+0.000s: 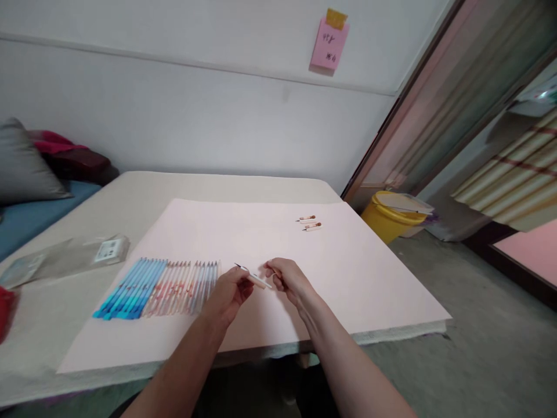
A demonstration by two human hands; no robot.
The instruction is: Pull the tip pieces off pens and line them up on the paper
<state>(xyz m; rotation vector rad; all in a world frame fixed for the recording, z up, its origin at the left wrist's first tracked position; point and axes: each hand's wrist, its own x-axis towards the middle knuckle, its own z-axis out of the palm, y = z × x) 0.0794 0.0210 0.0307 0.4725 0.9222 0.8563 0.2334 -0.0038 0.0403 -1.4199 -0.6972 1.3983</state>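
Note:
My left hand [230,295] is closed on a slim white pen refill [266,284] with a dark tip, and a pale pink pen barrel [256,281] lies alongside it in the same fingers. Just to the right, the fingers of my right hand [287,278] are curled into a pinch near the refill's rear end. Whatever they grip, if anything, is too small to name. Left of my hands lie a row of blue pens [133,287], pale pens with reddish patterns [169,287] and greyish-blue ones [208,276]. Short pen parts [312,226] with brown ends lie farther back, right of centre.
A pale pink sheet [348,278] covers much of the table [217,186]. A clear plastic bag [78,258] lies at left, near a red object [5,310]. Beyond the right edge stands a yellow bucket [383,217]. A white wall [195,116] rises behind the table.

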